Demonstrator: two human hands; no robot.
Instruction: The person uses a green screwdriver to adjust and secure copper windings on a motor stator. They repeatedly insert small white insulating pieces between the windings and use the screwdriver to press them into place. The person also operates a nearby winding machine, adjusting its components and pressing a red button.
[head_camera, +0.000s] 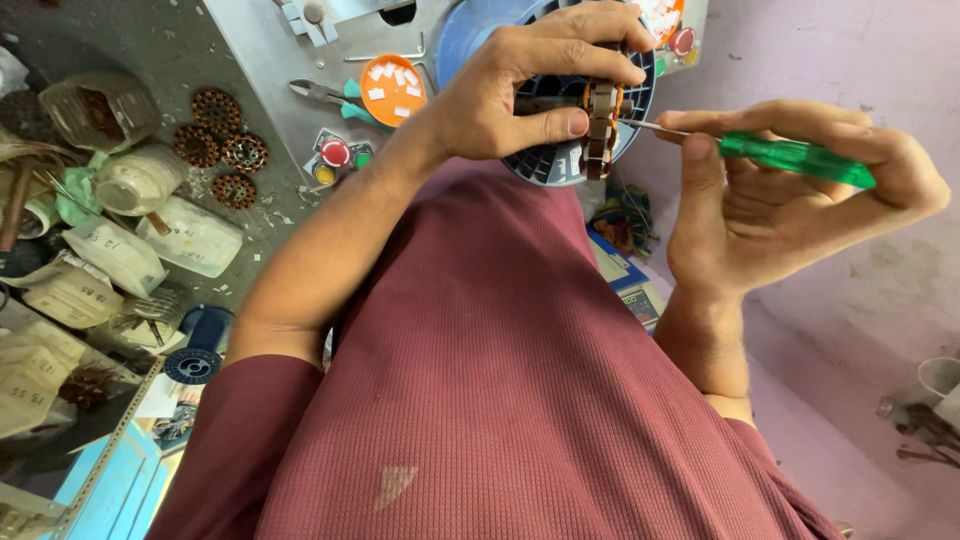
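Observation:
My left hand (530, 85) grips a small brown laminated motor core (601, 130), held upright between thumb and fingers at the top centre. My right hand (790, 195) holds a screwdriver with a clear green handle (795, 157); its thin metal shaft (650, 126) points left and touches the side of the core. Both forearms rise from my maroon ribbed shirt (500, 400), which fills the lower middle of the view.
Behind the hands lies a blue round spool (545, 165) on a grey metal panel (260, 50) with an orange lid of white slips (393, 88), pliers (325, 95) and coloured buttons (335, 153). Left: rusty toothed cores (218, 140), wrapped white bundles (190, 238), a black spool (193, 365). Right: pink wall (860, 60).

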